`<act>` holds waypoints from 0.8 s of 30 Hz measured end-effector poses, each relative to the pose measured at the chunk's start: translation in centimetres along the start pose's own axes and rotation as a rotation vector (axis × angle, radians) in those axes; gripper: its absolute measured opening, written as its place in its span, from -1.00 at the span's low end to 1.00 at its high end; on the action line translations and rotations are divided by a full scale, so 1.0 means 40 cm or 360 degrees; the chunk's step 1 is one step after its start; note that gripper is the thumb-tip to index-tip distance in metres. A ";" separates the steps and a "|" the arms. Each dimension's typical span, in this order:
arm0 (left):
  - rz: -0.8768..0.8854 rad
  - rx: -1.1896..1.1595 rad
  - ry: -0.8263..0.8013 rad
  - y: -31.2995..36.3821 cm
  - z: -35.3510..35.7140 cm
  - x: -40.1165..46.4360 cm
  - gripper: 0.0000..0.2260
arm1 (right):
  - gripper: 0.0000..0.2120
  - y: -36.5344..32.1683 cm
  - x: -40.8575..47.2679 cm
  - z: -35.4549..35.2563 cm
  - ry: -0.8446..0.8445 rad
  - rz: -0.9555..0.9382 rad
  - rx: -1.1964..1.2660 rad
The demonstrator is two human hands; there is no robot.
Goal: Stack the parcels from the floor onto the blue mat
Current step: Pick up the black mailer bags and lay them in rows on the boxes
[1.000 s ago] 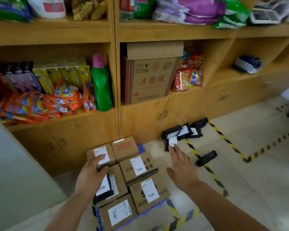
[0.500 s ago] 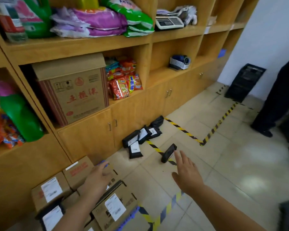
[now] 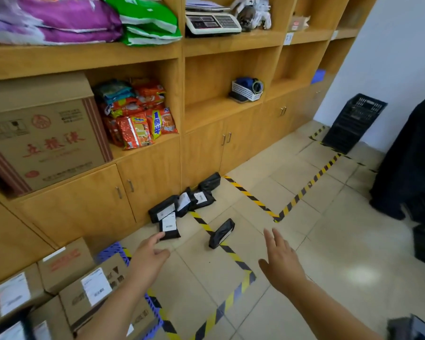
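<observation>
Your L hand [image 3: 147, 260] & R hand [image 3: 281, 261]: both spread wide, empty, aimed at black mailer bags [image 3: 182, 204] on floor; cardboard parcels [image 3: 93, 288] cover blue mat [image 3: 109, 250], so bags prob. next.

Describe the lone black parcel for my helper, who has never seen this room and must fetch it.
Find the wooden cabinet and the black parcels heaped against its base. Follow the yellow-black tape running out from that heap toward the camera. The lone parcel lies across that tape, apart from the heap, between the two hands.
</observation>
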State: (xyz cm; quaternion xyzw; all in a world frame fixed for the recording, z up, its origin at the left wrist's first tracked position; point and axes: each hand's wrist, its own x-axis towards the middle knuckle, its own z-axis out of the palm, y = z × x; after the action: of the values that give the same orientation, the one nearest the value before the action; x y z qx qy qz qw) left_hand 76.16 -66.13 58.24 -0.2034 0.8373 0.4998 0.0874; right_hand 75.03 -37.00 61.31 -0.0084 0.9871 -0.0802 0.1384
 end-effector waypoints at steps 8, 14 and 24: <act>-0.0081 -0.0028 0.0041 0.092 0.102 0.242 -0.58 | -0.30 0.071 0.259 -0.049 -0.0041 -0.0012 -0.0001; -0.0101 -0.0064 -0.0046 0.210 0.167 0.486 -0.57 | -0.31 0.111 0.498 -0.116 -0.0081 0.0012 -0.0025; -0.0121 0.0064 -0.0052 0.368 0.266 0.769 -0.55 | -0.32 0.185 0.808 -0.164 -0.0191 0.0023 -0.0054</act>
State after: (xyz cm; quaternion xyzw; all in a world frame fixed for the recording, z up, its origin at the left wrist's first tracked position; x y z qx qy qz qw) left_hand 41.49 -58.50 54.13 -0.2252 0.8372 0.4826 0.1242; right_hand 42.21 -29.95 57.55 -0.0085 0.9783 -0.0618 0.1976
